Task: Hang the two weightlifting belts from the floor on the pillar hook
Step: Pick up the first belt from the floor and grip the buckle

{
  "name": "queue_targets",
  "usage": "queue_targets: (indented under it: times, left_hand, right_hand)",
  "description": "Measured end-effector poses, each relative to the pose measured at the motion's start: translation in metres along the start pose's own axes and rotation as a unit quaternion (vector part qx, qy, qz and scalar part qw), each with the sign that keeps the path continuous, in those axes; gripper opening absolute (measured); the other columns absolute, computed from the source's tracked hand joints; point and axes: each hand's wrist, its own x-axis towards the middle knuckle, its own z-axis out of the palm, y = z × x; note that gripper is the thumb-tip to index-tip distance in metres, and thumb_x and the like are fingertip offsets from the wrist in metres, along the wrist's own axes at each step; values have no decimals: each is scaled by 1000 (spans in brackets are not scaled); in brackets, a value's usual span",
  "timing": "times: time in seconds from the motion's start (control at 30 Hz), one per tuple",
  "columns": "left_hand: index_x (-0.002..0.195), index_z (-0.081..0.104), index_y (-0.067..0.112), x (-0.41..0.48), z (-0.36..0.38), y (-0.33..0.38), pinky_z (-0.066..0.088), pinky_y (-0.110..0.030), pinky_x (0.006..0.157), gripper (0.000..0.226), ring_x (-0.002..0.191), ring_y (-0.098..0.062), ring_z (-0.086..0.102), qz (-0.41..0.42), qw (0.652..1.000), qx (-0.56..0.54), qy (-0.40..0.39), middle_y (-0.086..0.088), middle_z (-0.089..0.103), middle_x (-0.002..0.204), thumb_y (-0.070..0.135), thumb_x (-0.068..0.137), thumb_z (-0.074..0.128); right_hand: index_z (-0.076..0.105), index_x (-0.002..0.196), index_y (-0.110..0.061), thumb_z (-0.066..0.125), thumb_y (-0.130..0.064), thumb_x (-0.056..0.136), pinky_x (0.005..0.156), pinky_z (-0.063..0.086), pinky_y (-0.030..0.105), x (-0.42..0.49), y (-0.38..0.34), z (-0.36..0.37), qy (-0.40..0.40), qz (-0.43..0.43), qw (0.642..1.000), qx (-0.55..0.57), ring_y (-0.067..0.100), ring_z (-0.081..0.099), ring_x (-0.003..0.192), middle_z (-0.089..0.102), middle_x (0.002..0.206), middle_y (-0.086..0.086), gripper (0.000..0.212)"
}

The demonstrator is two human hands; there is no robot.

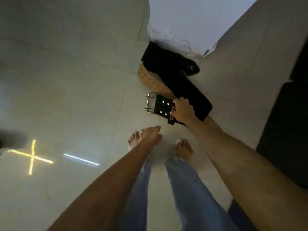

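Two belts lie on the tiled floor at the foot of the white pillar (180,22). A black fabric belt (168,67) with a round logo lies across a tan leather belt (150,80) with punched holes. The leather belt's black end carries a steel double-prong buckle (150,102). My right hand (182,109) is closed on that buckle end, just behind the rivets. My left hand (154,132) reaches forward, low above my left foot and short of the belts, holding nothing, fingers extended. No hook is in view.
My bare feet (183,149) and jeans legs stand just short of the belts. A large dark object (283,130) fills the right side. A yellow cross of reflected light (32,155) shows on the glossy floor at the left.
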Motion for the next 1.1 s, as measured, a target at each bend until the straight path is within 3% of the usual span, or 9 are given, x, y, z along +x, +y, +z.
queue_targets:
  times: [0.1,0.23,0.43,0.53,0.63,0.77,0.93,1.1]
  left_hand:
    - [94,56,8,27,17,3,43,-27,57,26,62,-18,56,-12,999,-31,-31,-7,61,76,34,93,54]
    - [85,56,4,23,17,5,44,-28,59,33,61,-20,53,-28,995,-91,13,-9,57,76,36,92,58]
    - [109,64,7,-106,2,33,55,-34,74,57,84,-23,63,-10,975,-220,5,-10,67,101,59,85,58]
    - [101,68,10,-208,-20,58,58,-35,72,42,88,-23,68,89,950,-300,17,-7,72,98,48,85,66]
    - [97,71,9,-328,-52,84,55,-27,60,39,86,-21,71,219,935,-279,-19,-5,75,90,45,82,71]
    - [95,72,8,-477,-95,119,59,-38,79,31,91,-26,73,341,913,-202,-93,-10,76,93,37,82,73]
    - [93,71,-3,-609,-123,132,56,-46,85,45,90,-36,72,458,874,-128,-101,-21,73,93,39,77,76]
    - [99,72,0,-693,-128,113,56,-53,87,57,94,-37,72,508,845,-126,-111,-24,73,101,51,73,76]
  right_hand:
    - [50,126,-8,67,-36,86,93,45,45,29,18,21,-1,34,998,-55,36,56,116,60,124,17,51]
    - [61,113,-11,75,-43,78,82,47,36,23,9,13,-82,68,994,36,31,64,107,67,115,11,50]
    - [63,110,-17,69,-54,77,81,52,35,-81,-55,-70,-11,5,991,132,28,67,99,71,106,6,50]
    - [68,98,-19,69,-55,74,82,55,36,-151,-90,-150,38,3,967,250,21,69,91,74,94,-1,43]
    - [72,90,-19,77,-44,75,79,56,30,-226,-124,-246,83,3,922,379,15,71,85,74,86,-5,29]
    - [75,89,-16,81,-36,75,75,61,31,-331,-169,-353,124,-36,861,492,16,75,81,78,85,2,25]
    - [74,97,-15,83,-40,72,78,62,38,-431,-203,-437,143,-68,833,530,15,76,82,79,89,1,37]
    - [75,95,-13,80,-34,76,82,61,43,-510,-219,-483,172,-113,815,542,20,77,82,79,87,4,28]
